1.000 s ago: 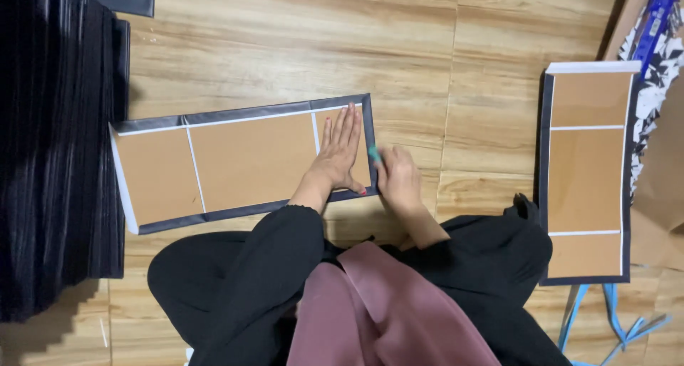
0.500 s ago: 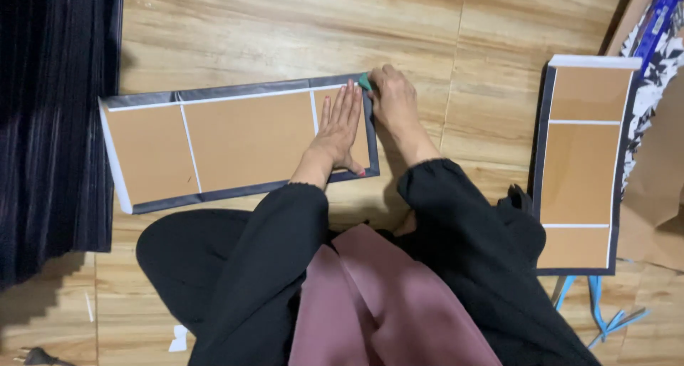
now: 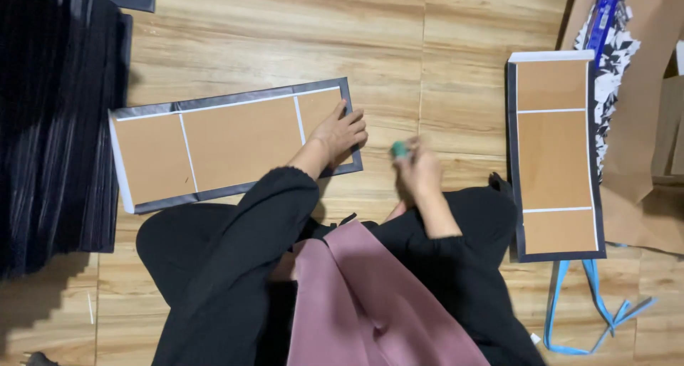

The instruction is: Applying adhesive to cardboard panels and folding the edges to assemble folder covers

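Even soft light, motion-blurred right hand [image 3: 420, 170].

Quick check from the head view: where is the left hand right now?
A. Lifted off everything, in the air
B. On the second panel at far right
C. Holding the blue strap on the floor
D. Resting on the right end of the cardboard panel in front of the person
D: the left hand lies flat on the right end of the dark-edged cardboard panel, while the right hand holds a small green object beside it.
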